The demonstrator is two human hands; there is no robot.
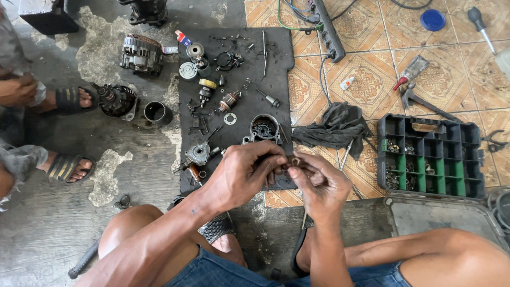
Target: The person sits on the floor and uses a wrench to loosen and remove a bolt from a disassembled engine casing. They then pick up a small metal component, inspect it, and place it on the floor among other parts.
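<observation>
Beyond the fingers, on the floor, a black mat point(276, 64) carries a motor stripped to pieces: an open round housing point(264, 128) just past the hands, a small armature point(229, 101) and loose bits farther off. To the right of them sits a green-and-black parts organiser point(430, 157), lid open. Left hand point(241, 172) and right hand point(319, 186) meet, fingertips pressed together on a small ring-like part point(294, 161). Dismantling looks done; most pieces lie unassembled.

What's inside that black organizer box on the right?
The black organizer box has green dividers and small metal parts in several compartments; what kind is too small to tell.
</observation>
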